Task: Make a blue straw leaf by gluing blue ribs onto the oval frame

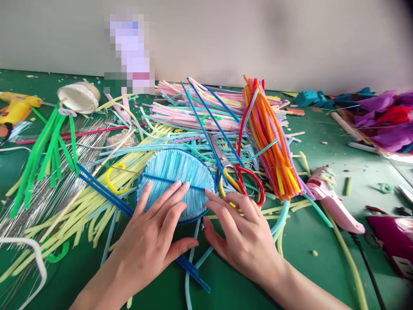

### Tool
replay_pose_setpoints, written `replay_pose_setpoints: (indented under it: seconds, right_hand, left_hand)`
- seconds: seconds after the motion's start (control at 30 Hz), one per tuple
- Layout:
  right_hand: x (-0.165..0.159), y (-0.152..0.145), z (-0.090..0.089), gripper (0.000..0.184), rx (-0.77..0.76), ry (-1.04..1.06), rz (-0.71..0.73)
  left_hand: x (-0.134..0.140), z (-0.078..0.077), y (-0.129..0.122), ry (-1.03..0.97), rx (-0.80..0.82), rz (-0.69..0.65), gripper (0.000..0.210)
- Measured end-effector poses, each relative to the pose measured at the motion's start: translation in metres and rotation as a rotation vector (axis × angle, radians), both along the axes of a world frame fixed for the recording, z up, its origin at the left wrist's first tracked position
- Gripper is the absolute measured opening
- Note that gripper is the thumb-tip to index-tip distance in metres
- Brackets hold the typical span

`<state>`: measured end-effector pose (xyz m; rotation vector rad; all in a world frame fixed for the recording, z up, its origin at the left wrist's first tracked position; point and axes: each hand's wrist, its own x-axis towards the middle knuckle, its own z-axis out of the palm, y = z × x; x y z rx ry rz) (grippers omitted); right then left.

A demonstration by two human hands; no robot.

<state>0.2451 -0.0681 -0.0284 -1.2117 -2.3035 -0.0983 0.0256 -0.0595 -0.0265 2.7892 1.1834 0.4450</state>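
Note:
A light-blue oval disc, edged in dark blue, lies on the green table. One dark blue pipe cleaner runs straight across its face. My left hand rests over the disc's lower left part, fingers outstretched, with tips at the pipe cleaner. At the disc's right edge, my right hand has its index fingertip by the pipe cleaner's right end, thumb apart and the other fingers loosely bent. More dark blue pipe cleaners pass beneath my left hand. Red-handled scissors lie just beyond my right hand.
Bundles of pink pipe cleaners and orange pipe cleaners lie behind the disc. Pale yellow pipe cleaners and metal wires spread leftward. A yellow glue gun is far left; a pink glue gun with a cord is at right.

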Motion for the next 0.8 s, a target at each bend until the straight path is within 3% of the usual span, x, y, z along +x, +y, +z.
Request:
replay_pose_setpoints:
  seconds: [0.37, 0.8]
  right_hand:
    - [0.0007, -0.0042, 0.0027, 0.020, 0.063, 0.032, 0.009]
    - [0.0005, 0.0008, 0.0001, 0.020, 0.025, 0.023, -0.046]
  left_hand:
    - [0.0001, -0.0005, -0.0002, 0.009, -0.011, 0.002, 0.039]
    - [-0.0003, -0.0010, -0.0005, -0.006, -0.018, 0.007, 0.041]
